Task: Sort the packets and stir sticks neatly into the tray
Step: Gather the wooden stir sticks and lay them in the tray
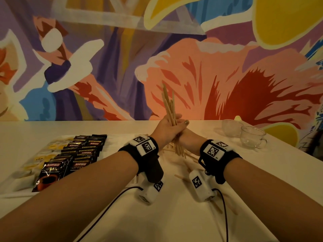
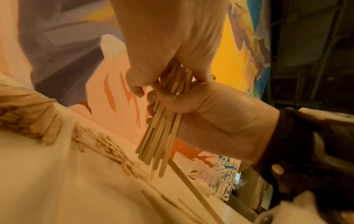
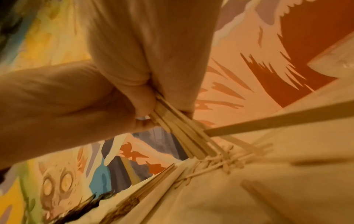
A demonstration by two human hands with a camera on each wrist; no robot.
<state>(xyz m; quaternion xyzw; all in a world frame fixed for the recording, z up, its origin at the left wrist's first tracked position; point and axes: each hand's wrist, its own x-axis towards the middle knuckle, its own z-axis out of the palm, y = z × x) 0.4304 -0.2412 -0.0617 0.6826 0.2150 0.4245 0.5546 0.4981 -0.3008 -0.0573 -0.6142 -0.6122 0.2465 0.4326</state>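
Observation:
A bundle of wooden stir sticks [image 1: 169, 105] stands nearly upright above the table, lower ends down among loose sticks. My left hand [image 1: 164, 131] grips its middle, thumb across the front. My right hand [image 1: 188, 137] is wrapped round the bundle just below and behind. In the left wrist view the left hand [image 2: 172, 45] and right hand [image 2: 210, 118] both clasp the bundle [image 2: 159, 136]. The right wrist view shows the same grip [image 3: 153, 60] on the sticks [image 3: 187, 136]. At the left, a white tray [image 1: 15, 193] holds rows of black coffee packets [image 1: 78, 154] and pale yellow packets [image 1: 40, 158].
Loose stir sticks [image 1: 189, 157] lie scattered on the white table under and in front of my hands. Two clear glass cups [image 1: 251, 137] stand at the back right. A painted wall runs behind the table. Black cables [image 1: 111, 203] trail from my wrists.

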